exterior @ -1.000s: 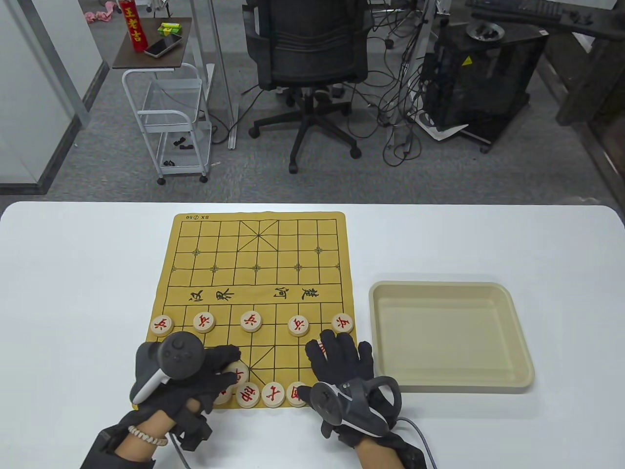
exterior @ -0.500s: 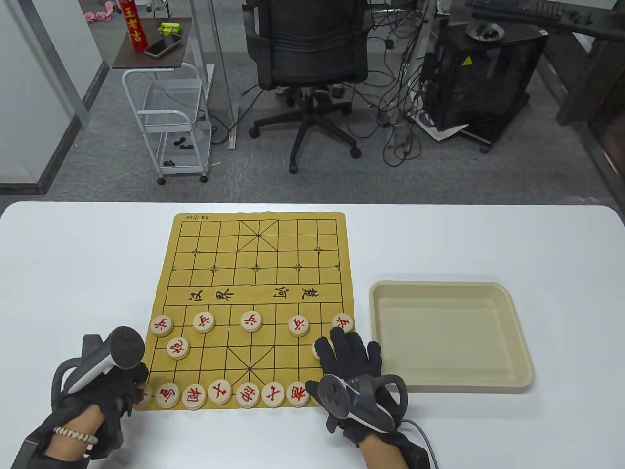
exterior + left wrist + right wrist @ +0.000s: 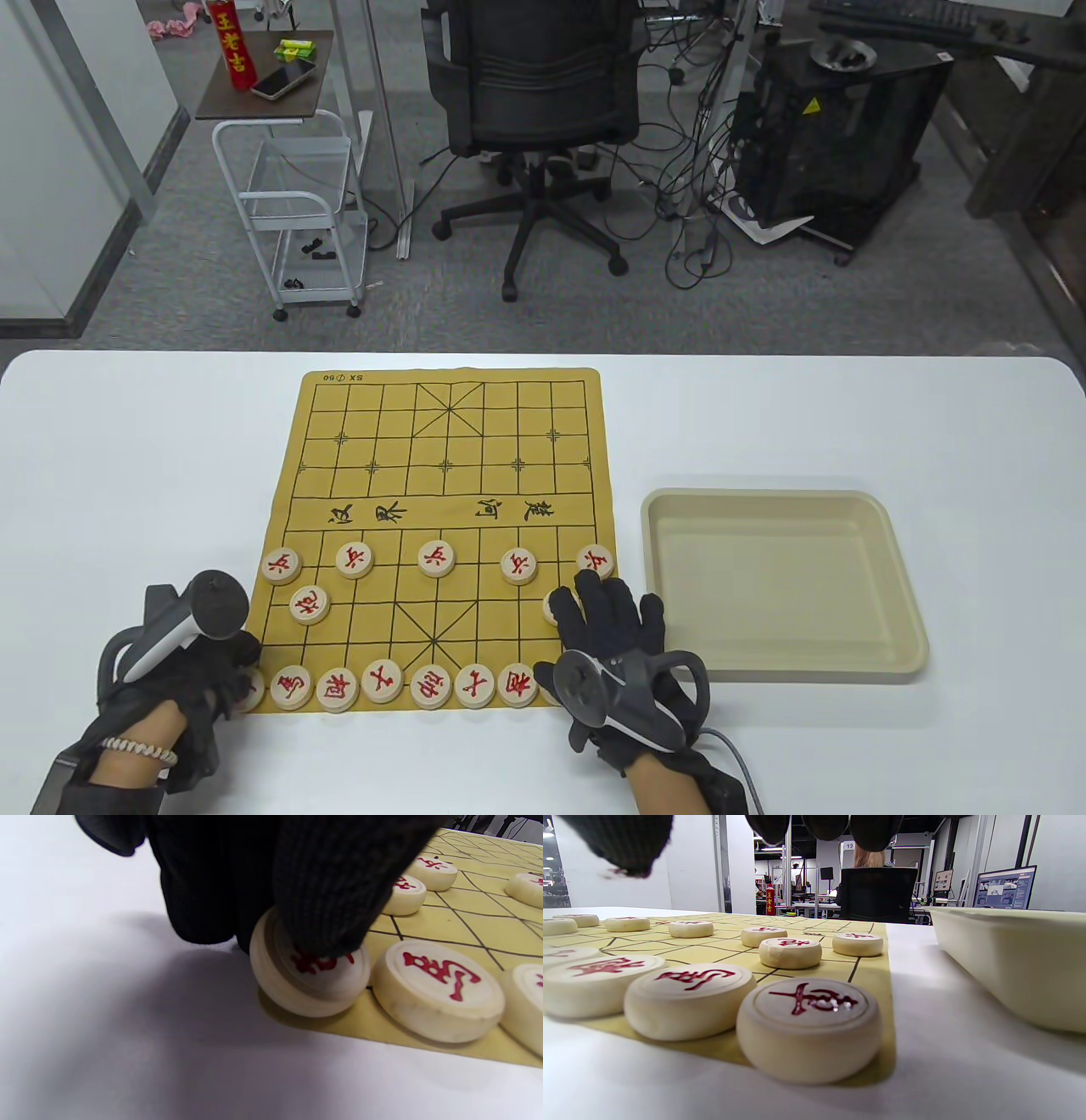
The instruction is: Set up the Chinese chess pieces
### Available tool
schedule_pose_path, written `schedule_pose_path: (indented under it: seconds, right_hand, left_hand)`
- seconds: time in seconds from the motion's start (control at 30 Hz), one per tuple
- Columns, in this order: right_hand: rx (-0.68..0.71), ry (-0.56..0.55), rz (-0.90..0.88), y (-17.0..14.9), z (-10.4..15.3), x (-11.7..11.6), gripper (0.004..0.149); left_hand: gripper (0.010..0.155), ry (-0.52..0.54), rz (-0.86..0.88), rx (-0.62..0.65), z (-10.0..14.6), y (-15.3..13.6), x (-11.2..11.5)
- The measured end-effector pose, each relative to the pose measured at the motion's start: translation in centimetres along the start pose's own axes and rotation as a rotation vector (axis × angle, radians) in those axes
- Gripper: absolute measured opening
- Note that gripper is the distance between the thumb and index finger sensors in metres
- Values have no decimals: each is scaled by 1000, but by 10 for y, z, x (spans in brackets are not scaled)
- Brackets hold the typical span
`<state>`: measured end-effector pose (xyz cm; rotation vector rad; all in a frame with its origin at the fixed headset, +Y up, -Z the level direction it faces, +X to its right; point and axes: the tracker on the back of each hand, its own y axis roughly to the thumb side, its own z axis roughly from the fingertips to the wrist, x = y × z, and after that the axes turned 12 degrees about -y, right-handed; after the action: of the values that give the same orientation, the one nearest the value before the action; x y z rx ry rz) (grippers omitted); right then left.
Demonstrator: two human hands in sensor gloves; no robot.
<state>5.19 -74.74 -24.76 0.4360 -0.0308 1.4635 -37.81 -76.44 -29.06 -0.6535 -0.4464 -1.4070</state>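
Observation:
The yellow chess board [image 3: 441, 475] carries cream pieces with red characters. Five soldiers [image 3: 437, 558] line the fourth row, a cannon [image 3: 310, 604] sits below them, and the back row [image 3: 382, 681] runs along the near edge. My left hand [image 3: 242, 671] is at the board's near left corner. Its fingers [image 3: 331, 887] pinch the corner piece [image 3: 305, 984], which is tilted beside the horse [image 3: 439, 988]. My right hand [image 3: 598, 598] hovers flat over the board's right side and half hides the right cannon [image 3: 551, 604]. Its fingertips [image 3: 628, 840] hang above the right corner chariot [image 3: 809, 1027], touching nothing.
A beige tray [image 3: 899, 662] with nothing in it lies right of the board, close to my right hand; its wall [image 3: 1009, 955] shows in the right wrist view. Beyond the table's far edge stand an office chair [image 3: 530, 76] and a white cart [image 3: 293, 212].
My left hand has gone from the middle of the back row to the near left corner piece, uncovering the row and the left cannon. My right hand shifted slightly right.

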Motion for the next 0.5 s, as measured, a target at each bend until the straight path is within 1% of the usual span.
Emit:
schedule_pose_path:
  seconds: [0.17,0.23,0.33,0.43,0.5]
  right_hand:
    - [-4,-3,-3,0,0,-1,83]
    - [-6,-6,-4,-1,0,-1,84]
    - [-11,-15,-2,-1,0,-1,83]
    - [-17,-25,1,-1,0,0,83]
    - [-12,-13,-10,-1,0,-1,84]
  left_hand:
    - [59,51,-64,-49,0,4,4]
    - [58,59,-58,-44,1,6,7]
    - [58,75,-103,-63,3,10,8]
    - [59,110,-138,-75,7,16,5]
    - [58,127,-192,-97,11,25,2]
